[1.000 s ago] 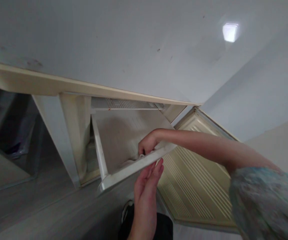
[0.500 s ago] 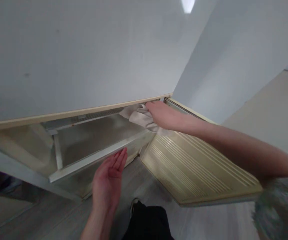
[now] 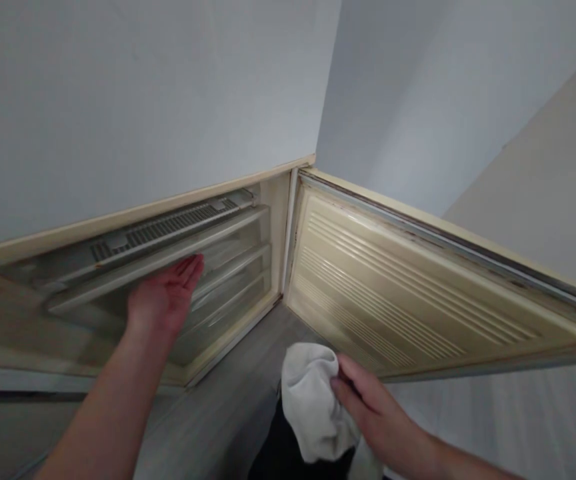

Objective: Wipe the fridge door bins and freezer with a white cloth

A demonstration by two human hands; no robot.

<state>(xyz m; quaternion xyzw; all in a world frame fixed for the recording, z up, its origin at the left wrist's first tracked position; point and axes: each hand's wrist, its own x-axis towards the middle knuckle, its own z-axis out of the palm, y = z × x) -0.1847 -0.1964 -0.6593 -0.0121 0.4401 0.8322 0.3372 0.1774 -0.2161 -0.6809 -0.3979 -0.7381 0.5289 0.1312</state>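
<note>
At the left stands an open fridge (image 3: 273, 220), seen from above, its cream top edge running under a pale wall (image 3: 143, 100). A slatted grille (image 3: 163, 227) lies along the top of the inside, and below it is a clear shelf (image 3: 228, 230) with a pale front rail; more clear shelves show below that.

The left hand (image 3: 165, 300) reaches in from the lower left, palm open and turned to the fridge. Its fingers (image 3: 191, 267) are straight and pressed together, their tips at the front rail of the shelf; whether they touch it cannot be told.

Right of the hinge, the fridge door (image 3: 408, 293) stands wide open, its ribbed cream inner face towards the camera.

Near the bottom centre, over the grey floor (image 3: 228, 393), a white cloth (image 3: 313, 400) hangs bunched, well apart from the shelves and just in front of the door's lower edge. The right hand (image 3: 373, 413) comes in from the lower right and holds it, thumb and fingers pinching the cloth's right side. Dark clothing (image 3: 275, 453) shows just below the cloth.
</note>
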